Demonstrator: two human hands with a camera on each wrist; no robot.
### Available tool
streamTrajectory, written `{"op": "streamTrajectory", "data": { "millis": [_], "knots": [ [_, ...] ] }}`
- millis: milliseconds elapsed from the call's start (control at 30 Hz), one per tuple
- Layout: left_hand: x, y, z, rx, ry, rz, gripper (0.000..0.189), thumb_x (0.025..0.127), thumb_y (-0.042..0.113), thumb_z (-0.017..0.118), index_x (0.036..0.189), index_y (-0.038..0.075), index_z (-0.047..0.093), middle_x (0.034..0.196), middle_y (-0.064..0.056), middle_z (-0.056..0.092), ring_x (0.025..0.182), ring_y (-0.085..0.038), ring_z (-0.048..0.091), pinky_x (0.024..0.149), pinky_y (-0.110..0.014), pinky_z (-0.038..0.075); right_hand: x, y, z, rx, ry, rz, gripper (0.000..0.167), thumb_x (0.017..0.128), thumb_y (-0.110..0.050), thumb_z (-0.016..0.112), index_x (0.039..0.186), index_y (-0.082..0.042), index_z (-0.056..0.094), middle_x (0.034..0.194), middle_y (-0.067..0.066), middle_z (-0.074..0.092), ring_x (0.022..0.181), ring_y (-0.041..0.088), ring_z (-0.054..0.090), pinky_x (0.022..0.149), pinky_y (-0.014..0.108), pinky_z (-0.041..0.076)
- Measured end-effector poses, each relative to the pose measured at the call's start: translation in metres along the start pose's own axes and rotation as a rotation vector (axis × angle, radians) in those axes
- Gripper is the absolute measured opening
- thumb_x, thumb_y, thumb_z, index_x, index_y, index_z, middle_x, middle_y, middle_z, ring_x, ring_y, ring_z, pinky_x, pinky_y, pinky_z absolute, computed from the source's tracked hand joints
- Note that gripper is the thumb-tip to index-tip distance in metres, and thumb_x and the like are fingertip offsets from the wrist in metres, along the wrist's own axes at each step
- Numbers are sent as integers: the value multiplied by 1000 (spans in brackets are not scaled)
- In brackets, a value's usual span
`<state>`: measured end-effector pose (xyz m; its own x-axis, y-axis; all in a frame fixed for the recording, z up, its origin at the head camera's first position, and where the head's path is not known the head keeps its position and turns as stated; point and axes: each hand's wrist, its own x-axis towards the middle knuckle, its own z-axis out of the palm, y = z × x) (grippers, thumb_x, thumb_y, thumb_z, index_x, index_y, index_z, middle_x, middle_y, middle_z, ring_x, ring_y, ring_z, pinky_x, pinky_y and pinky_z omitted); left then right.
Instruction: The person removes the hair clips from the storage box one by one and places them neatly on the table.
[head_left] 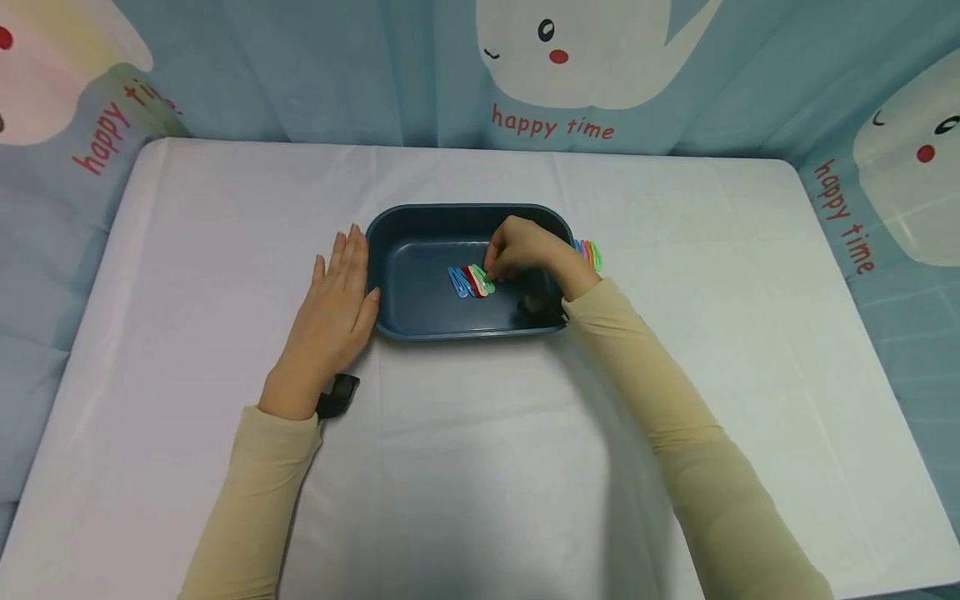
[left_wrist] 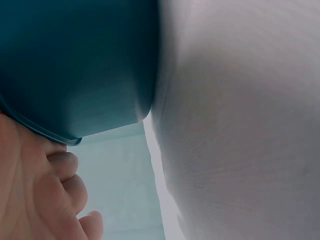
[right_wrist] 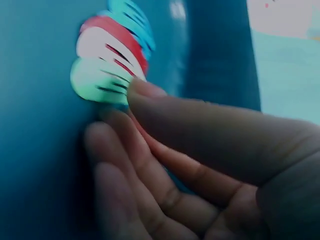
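A dark blue rectangular tray [head_left: 420, 325] lies on the table. Inside it, several colored paper clips form an overlapping row: blue ones [head_left: 457, 282], a red one [right_wrist: 107, 24], a white one [right_wrist: 97, 42] and a green one [right_wrist: 90, 82] at the right end. My right hand [head_left: 525, 250] reaches over the tray's right side and pinches the green paper clip, thumb on top and fingertips beneath it. With fingers straight, my left hand [head_left: 333, 308] rests against the tray's left end; in the left wrist view its fingers [left_wrist: 52, 200] meet the rim.
Just outside the tray's right end, partly behind the right wrist, lie more colored paper clips [head_left: 592, 254]. A white cloth [head_left: 465, 467] covers the table. Behind it and along both sides hangs a light blue curtain [head_left: 337, 75] with printed cartoon figures.
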<state>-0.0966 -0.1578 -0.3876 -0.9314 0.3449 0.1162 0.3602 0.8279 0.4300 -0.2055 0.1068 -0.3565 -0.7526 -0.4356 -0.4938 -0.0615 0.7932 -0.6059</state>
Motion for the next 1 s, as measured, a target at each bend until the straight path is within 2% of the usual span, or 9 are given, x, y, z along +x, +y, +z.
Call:
{"op": "streamTrajectory", "data": {
  "millis": [300, 467, 567, 800, 1000],
  "knots": [
    [-1, 0, 0, -5, -1, 2, 62, 101, 22, 32, 149, -3, 2, 156, -14, -1, 143, -25, -4, 112, -50, 1, 3, -6, 8, -162, 36, 14, 23, 78, -24, 78, 70, -5, 69, 62, 2, 62, 57, 12, 53, 57, 26, 43],
    [-1, 0, 0, -3, 3, 3, 62, 101, 22, 32, 149, -3, 2, 156, -14, -1, 143, -24, -4, 112, -50, 1, 4, -11, 10, -217, 30, 29, 25, 78, -27, 78, 70, -5, 70, 63, 3, 63, 57, 13, 55, 55, 26, 43],
    [0, 1, 0, -6, 1, 1, 62, 101, 22, 32, 149, -3, 3, 156, -13, -1, 143, -24, -4, 112, -50, 1, 4, -11, 9, -203, 23, 46, 24, 79, -25, 77, 71, -4, 69, 65, 4, 64, 58, 14, 56, 56, 25, 45],
    [0, 1, 0, -2, 0, -2, 62, 101, 22, 32, 149, -3, 2, 156, -13, -1, 143, -24, -4, 112, -50, 1, 3, -7, 7, -83, 32, 74, 18, 79, -16, 77, 73, -3, 67, 72, 6, 67, 60, 14, 61, 59, 25, 51],
    [0, 0, 0, -5, 4, -5, 62, 101, 22, 32, 149, -2, 2, 156, -13, -1, 143, -23, -5, 112, -50, 1, 4, -6, 5, 3, 3, 102, 14, 80, -9, 75, 75, 0, 67, 74, 8, 65, 59, 13, 60, 60, 25, 53]
  ]
}}
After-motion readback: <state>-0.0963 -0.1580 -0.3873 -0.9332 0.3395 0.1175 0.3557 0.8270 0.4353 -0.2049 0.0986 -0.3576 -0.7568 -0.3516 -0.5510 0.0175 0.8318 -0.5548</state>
